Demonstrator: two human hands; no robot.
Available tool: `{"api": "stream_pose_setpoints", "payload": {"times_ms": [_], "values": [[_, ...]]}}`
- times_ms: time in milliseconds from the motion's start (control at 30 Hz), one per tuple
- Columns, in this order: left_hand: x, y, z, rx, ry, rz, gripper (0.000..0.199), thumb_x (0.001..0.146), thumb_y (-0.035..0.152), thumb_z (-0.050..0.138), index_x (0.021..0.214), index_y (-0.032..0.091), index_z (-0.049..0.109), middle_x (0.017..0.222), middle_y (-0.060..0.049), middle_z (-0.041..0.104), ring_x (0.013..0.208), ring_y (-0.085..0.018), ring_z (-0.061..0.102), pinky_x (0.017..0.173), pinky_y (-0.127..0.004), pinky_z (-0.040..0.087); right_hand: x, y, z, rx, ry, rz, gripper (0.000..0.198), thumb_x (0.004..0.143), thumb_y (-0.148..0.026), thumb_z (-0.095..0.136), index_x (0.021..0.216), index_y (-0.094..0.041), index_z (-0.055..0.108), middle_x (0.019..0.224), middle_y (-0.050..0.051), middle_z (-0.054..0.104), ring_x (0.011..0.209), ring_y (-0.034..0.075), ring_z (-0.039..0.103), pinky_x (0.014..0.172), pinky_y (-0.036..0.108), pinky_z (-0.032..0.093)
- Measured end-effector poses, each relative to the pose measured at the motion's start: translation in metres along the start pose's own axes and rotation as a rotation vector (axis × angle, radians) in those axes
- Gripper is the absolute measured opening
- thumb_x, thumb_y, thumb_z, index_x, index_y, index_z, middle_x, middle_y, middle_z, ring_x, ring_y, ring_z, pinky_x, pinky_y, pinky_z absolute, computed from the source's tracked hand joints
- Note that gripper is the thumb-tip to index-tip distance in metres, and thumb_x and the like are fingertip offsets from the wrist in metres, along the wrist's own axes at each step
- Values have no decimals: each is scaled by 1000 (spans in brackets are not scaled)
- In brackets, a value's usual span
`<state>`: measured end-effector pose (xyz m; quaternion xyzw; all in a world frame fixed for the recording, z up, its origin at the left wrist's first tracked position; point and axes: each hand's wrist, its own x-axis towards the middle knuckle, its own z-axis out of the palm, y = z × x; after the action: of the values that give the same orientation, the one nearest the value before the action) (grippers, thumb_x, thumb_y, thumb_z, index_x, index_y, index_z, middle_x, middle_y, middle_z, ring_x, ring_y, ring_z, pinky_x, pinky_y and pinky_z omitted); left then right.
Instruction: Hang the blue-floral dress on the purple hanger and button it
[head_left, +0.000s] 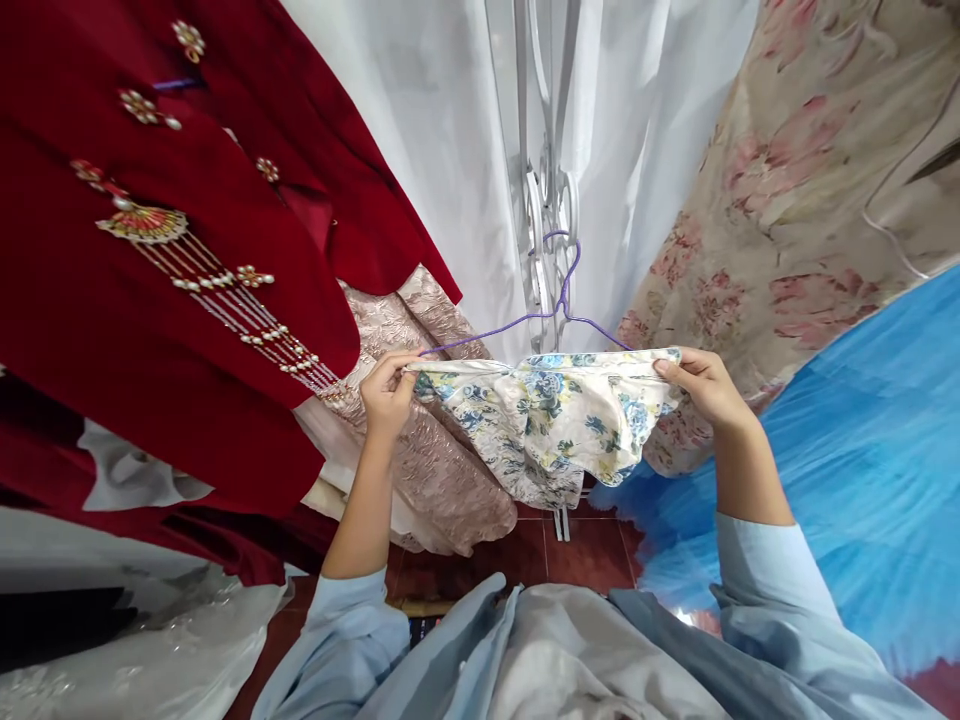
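Note:
A white garment with blue and yellow flowers [577, 415] hangs in front of me, its kind not clear, with its top edge stretched level. My left hand [388, 392] pinches its left top corner, close to one end of a purple wire hanger [564, 300]. At the opposite corner, my right hand [697, 385] grips the edge with the thumb on the near side. The hanger's arms run down behind the garment's top edge, and its hook is up at a white metal stand [536, 210].
Dark red velvet clothing [187, 330] with beaded ornaments hangs at left, beside a pink brocade garment [457, 475]. White drapery [442, 130] is behind. Floral fabric [795, 220] and blue tulle [840, 440] fill the right. Reddish floor tiles [517, 552] show below.

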<state>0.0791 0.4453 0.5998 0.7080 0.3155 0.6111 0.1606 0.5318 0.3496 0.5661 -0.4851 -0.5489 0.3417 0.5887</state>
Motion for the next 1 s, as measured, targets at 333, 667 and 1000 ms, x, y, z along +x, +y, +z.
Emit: {"api": "stream_pose_setpoints", "payload": {"times_ms": [333,667,1000], "values": [[26,-17,21,-573,-158,-534,46,51,48,93,70,16,67,76,-5,62,66,-18,59,58,-27,49,10,-3,-16,52,74,-20,36,72,-55,83,80,-21,76,75,3,73,60,18,61,53,28,49],[-4,-6,1,-539,-328,-382,52,50,48,95,55,16,54,111,-11,57,110,-32,60,89,-42,55,9,-8,-21,-57,5,-40,35,76,-54,82,81,-21,77,77,3,72,67,18,61,58,29,50],[-6,-7,-10,-410,-286,-351,50,53,49,94,52,17,55,126,-13,54,125,-35,50,99,-42,50,19,-6,-11,-61,-18,-34,38,71,-57,84,76,-21,75,70,2,68,63,17,56,56,28,46]]}}
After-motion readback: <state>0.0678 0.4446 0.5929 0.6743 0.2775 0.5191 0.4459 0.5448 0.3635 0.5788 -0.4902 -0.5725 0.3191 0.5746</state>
